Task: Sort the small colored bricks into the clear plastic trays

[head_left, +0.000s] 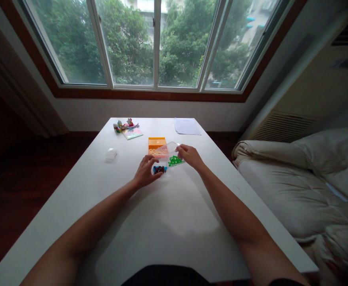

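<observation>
The right hand (189, 155) pinches the edge of a clear piece (171, 146) — lid or bag, we cannot tell — held over the surface (168, 222), just right of the left hand (146, 171). That one curls with thumb and fingers apart around dark bits (158, 169); whether it grips, we cannot tell. If the clear piece slipped or swung, we judge it could scatter the small green bits (175, 160) near the right hand. We see glossy green, a boxy orange case (156, 141) beyond, and smooth white beneath.
</observation>
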`<action>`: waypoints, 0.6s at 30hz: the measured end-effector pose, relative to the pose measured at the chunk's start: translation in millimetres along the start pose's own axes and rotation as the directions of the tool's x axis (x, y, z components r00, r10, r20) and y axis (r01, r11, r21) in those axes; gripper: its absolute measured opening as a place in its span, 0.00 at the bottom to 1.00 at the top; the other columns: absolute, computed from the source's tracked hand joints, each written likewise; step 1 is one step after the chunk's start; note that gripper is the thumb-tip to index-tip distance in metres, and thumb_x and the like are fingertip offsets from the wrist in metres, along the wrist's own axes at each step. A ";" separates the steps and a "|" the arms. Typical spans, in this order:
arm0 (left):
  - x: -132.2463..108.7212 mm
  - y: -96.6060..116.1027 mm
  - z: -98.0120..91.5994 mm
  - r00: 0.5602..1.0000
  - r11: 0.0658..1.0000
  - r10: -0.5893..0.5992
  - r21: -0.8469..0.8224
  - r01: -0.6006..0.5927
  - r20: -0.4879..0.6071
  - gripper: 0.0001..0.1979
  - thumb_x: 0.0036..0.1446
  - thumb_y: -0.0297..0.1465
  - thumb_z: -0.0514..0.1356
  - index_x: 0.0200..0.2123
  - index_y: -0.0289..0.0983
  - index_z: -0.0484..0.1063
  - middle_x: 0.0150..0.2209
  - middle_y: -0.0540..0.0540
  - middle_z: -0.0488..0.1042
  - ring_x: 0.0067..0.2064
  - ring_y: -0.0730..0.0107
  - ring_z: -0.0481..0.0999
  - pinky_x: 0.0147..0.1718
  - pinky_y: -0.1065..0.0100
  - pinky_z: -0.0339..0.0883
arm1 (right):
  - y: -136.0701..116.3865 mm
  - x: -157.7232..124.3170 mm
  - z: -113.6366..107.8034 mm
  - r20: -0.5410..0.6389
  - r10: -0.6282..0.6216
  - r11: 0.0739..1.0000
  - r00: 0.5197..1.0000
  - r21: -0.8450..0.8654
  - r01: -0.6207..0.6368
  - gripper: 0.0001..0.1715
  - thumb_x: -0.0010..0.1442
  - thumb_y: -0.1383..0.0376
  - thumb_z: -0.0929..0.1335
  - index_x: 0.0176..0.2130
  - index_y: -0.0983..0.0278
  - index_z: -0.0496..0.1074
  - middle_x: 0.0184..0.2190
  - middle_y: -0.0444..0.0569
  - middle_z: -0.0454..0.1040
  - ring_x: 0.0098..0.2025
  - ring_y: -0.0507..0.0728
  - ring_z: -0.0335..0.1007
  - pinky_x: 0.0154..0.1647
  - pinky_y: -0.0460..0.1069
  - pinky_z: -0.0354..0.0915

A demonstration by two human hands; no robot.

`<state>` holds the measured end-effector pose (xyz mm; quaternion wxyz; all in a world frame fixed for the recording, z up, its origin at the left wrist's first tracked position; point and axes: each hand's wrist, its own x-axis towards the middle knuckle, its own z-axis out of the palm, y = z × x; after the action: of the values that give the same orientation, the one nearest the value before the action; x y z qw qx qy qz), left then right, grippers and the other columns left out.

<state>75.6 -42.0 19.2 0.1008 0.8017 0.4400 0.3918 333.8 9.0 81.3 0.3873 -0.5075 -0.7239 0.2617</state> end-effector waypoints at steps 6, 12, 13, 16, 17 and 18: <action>-0.9 -12.8 7.0 0.998 0.998 -0.056 -0.006 0.056 0.002 0.27 0.47 0.38 0.71 0.51 0.45 0.70 0.55 0.41 0.63 0.60 0.50 0.64 0.60 0.48 0.60 | -4.4 -6.3 10.4 0.019 -0.124 0.977 0.992 -0.171 0.126 0.22 0.67 0.51 0.62 0.31 0.60 0.75 0.22 0.41 0.75 0.25 0.52 0.68 0.29 0.45 0.58; -0.5 -39.1 16.7 0.990 0.993 -0.054 -0.094 0.067 0.133 0.33 0.47 0.43 0.71 0.56 0.44 0.69 0.59 0.40 0.66 0.62 0.48 0.65 0.61 0.47 0.59 | -7.7 -15.6 21.0 0.101 -0.315 0.858 0.944 -0.396 0.328 0.20 0.69 0.53 0.61 0.38 0.59 0.77 0.30 0.45 0.77 0.31 0.54 0.70 0.35 0.46 0.59; -0.5 -41.3 17.5 0.987 0.992 -0.063 -0.098 0.078 0.151 0.34 0.47 0.44 0.71 0.57 0.43 0.68 0.58 0.40 0.68 0.60 0.48 0.67 0.60 0.47 0.60 | -7.6 -16.8 22.1 0.127 -0.344 0.832 0.930 -0.418 0.365 0.20 0.69 0.53 0.61 0.39 0.59 0.77 0.32 0.47 0.78 0.34 0.54 0.71 0.37 0.47 0.60; -1.0 -43.9 18.6 0.982 0.989 -0.107 -0.084 0.121 0.158 0.36 0.47 0.45 0.70 0.58 0.42 0.68 0.55 0.40 0.72 0.56 0.48 0.71 0.57 0.48 0.63 | -7.1 -19.0 23.7 0.183 -0.423 0.757 0.888 -0.467 0.457 0.21 0.71 0.54 0.60 0.43 0.60 0.77 0.37 0.49 0.79 0.38 0.56 0.72 0.42 0.48 0.60; -1.2 -44.0 18.7 0.981 0.989 -0.117 -0.075 0.130 0.157 0.37 0.47 0.46 0.70 0.59 0.42 0.68 0.54 0.40 0.73 0.56 0.48 0.72 0.57 0.48 0.64 | -7.0 -19.4 23.9 0.196 -0.440 0.735 0.877 -0.482 0.476 0.21 0.71 0.54 0.59 0.44 0.60 0.77 0.37 0.50 0.79 0.39 0.56 0.72 0.44 0.49 0.60; -1.3 -43.9 18.6 0.980 0.989 -0.123 -0.067 0.135 0.158 0.38 0.46 0.47 0.70 0.59 0.42 0.68 0.54 0.40 0.73 0.55 0.47 0.72 0.56 0.48 0.64 | -7.0 -19.6 24.0 0.207 -0.453 0.716 0.867 -0.496 0.492 0.21 0.71 0.54 0.59 0.44 0.60 0.77 0.37 0.51 0.78 0.40 0.57 0.71 0.45 0.49 0.60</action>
<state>61.1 -13.6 -16.2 0.1906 0.7948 0.4663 0.3384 313.9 -11.5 67.4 0.2587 -0.3833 -0.8858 -0.0394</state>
